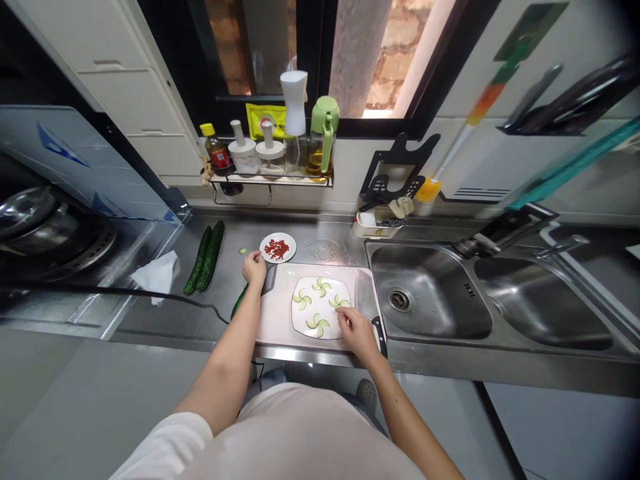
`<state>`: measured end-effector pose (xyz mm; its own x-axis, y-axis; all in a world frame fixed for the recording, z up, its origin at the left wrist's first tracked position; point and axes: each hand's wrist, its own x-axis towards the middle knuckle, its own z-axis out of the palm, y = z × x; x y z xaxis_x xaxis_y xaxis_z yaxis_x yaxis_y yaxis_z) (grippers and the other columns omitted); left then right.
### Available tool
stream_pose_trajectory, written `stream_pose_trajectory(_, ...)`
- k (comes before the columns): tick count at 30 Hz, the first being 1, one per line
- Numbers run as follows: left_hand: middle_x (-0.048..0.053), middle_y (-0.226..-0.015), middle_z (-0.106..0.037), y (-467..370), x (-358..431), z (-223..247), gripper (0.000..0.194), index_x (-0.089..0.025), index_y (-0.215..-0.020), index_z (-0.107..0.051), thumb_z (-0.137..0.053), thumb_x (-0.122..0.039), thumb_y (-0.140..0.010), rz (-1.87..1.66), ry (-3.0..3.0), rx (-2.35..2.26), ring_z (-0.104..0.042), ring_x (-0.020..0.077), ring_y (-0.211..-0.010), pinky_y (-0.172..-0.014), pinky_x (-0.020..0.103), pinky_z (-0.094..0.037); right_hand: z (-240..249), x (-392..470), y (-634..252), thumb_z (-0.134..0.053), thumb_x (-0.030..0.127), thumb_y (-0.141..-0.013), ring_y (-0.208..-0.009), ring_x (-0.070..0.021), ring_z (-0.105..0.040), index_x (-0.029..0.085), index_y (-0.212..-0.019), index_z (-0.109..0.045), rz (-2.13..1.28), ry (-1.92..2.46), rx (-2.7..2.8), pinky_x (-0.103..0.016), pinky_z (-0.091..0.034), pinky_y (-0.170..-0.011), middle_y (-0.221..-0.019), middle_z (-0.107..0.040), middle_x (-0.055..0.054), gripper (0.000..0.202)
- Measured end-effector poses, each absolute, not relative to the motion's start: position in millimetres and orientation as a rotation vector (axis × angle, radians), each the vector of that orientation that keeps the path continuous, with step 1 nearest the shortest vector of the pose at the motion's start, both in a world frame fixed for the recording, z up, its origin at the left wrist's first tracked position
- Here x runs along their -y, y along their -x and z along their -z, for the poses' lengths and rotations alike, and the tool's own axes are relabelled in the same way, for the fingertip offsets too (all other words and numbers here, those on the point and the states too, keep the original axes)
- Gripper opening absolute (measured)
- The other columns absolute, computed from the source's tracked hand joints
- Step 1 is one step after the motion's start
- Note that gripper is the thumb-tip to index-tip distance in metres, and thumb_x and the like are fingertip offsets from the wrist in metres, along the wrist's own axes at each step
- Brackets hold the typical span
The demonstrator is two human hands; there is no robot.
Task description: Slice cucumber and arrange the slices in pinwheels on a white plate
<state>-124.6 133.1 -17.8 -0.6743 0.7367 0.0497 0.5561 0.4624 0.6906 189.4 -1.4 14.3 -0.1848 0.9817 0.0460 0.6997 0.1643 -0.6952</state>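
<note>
My left hand (255, 269) is at the left rim of a small white plate (291, 255), fingers curled together; whatever they hold is hidden. Small chopped red pieces (277, 249) are heaped on that plate. My right hand (358, 331) is over the right edge of a larger white plate (301, 325), its fingertips pinched by one of the pinwheels of thin cucumber slices (339, 301). Anything in the pinch is too small to name. Several such pinwheels lie on this plate, which rests on a pale pink cutting board (275, 313).
A knife (379, 333) with a black handle lies along the board's right edge, beside the steel sink (430, 293). Two whole cucumbers (205, 257) lie left; another cucumber (239, 301) is partly under my left forearm. Seasoning jars (270, 159) stand on a wall rack.
</note>
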Motion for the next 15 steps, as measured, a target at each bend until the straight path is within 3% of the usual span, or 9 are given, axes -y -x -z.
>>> stream_pose_trajectory(8,0.013,-0.107,-0.067,136.8,-170.5,17.4,0.031,-0.024,-0.107,-0.071,-0.048,-0.024,-0.087,-0.704,-1.269,-2.519,-0.059,0.0266,-0.102,-0.086,0.038,-0.043,-20.4,-7.5,-193.4,-0.039,0.029,-0.090,-0.079,-0.0199,-0.061,0.019,-0.100,-0.069,-0.751,1.588,1.930,-0.031,-0.046,-0.073,-0.091,-0.069,-0.008,0.033)
stream_pose_trajectory(15,0.011,-0.111,-0.062,148.2,-195.8,15.6,0.034,-0.031,-0.114,-0.070,-0.048,-0.024,-0.088,-0.379,-1.584,-2.478,-0.059,0.0255,-0.101,-0.086,0.036,-0.042,-18.1,-13.1,-197.0,-0.042,0.031,-0.089,-0.080,-0.0205,-0.063,0.019,-0.097,-0.069,-0.749,1.557,1.893,-0.032,-0.047,-0.073,-0.096,-0.071,-0.008,0.031)
